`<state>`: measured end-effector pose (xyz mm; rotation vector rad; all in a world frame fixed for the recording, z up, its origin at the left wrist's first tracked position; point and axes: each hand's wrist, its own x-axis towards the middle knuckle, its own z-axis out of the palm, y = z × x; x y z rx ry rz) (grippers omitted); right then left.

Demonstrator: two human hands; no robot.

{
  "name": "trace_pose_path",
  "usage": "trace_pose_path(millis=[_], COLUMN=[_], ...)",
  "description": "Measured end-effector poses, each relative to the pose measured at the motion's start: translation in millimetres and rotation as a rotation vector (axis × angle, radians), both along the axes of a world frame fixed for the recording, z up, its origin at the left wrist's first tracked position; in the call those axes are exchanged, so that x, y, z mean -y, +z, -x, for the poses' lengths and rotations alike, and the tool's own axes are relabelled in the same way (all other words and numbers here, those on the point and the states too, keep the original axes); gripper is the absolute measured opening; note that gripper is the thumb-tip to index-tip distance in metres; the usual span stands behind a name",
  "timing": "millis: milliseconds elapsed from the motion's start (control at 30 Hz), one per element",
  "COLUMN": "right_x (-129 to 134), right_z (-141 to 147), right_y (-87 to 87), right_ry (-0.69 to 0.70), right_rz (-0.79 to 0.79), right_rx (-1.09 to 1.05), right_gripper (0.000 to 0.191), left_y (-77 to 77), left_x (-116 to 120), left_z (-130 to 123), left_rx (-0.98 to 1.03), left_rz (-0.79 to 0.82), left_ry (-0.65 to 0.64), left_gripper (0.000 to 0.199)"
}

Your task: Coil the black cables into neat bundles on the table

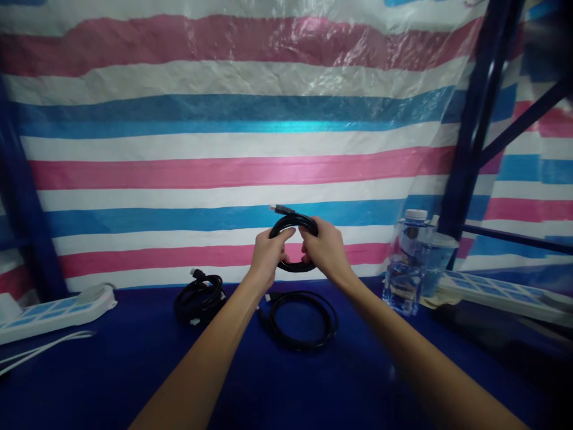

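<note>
Both hands hold up a coiled black cable (299, 266) above the blue table, in the middle of the head view. My left hand (267, 251) is closed around the coil's left side, its thumb inside the loop. On the other side, my right hand (324, 243) grips the coil with the fingers wrapped round it. A plug with a pale metal tip (282, 209) sticks out to the left at the top. Below the hands, a second black cable (335, 325) lies on the table in a wide loop. Left of it sits a tighter black cable bundle (199, 298) with its plugs showing.
A clear water bottle (404, 269) and a plastic cup (436, 263) stand at the right. White power strips lie at the left (58, 313) and right (501, 298). Behind hangs a striped plastic sheet (224, 173) between blue metal posts (477, 125).
</note>
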<state>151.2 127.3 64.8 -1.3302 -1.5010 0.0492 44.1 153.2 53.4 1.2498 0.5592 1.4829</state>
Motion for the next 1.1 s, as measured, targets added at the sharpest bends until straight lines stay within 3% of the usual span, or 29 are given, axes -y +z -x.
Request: trace_pose_path(millis=[100, 200, 333, 467, 567, 633, 733, 800, 833, 933, 1033, 1100], right_x=[1, 2, 2, 5, 6, 7, 7, 7, 8, 8, 9, 11], right_z=[-13, -20, -21, -16, -7, -3, -4, -9, -13, -21, -22, -19], right_y=[5.2, 10.1, 14.6, 12.4, 8.4, 7.3, 9.6, 12.5, 14.0, 17.2, 18.1, 17.3], right_ry=[-0.11, -0.098, 0.204, 0.595, 0.703, 0.715, 0.674, 0.594, 0.533, 0.352, 0.295, 0.284], right_rz=[-0.009, -0.068, -0.047, 0.05, 0.128, 0.154, 0.133, 0.131, 0.126, 0.069, -0.003, -0.091], right_rx=[0.137, 0.224, 0.25, -0.084, -0.337, -0.458, -0.515, -0.371, -0.262, -0.012, 0.007, 0.05], right_gripper=[0.019, 0.021, 0.014, 0.01, 0.018, 0.019, 0.015, 0.012, 0.01, 0.005, 0.009, 0.019], left_y=[4.5, 9.9, 13.3, 15.8, 18.8, 20.6, 21.9, 21.8, 21.7, 23.0, 26.6, 28.7], left_x=[3, 3, 3, 7, 9, 10, 8, 7, 7, 9, 15, 18], left_z=[2, 5, 5, 8, 10, 12, 15, 18, 19, 19, 15, 11], left_rx=[-0.051, -0.098, -0.088, -0.105, -0.126, -0.119, -0.079, -0.069, -0.072, -0.11, -0.13, -0.097], left_rz=[-0.073, -0.145, -0.151, -0.259, -0.388, -0.355, -0.132, 0.036, 0.103, 0.145, -0.027, -0.097], left_ry=[-0.098, -0.02, 0.198, 0.327, 0.42, 0.319, -0.133, -0.407, -0.484, -0.498, -0.325, -0.194], left_gripper=[0.028, 0.033, 0.038, 0.035, 0.035, 0.033, 0.034, 0.044, 0.049, 0.05, 0.031, 0.029])
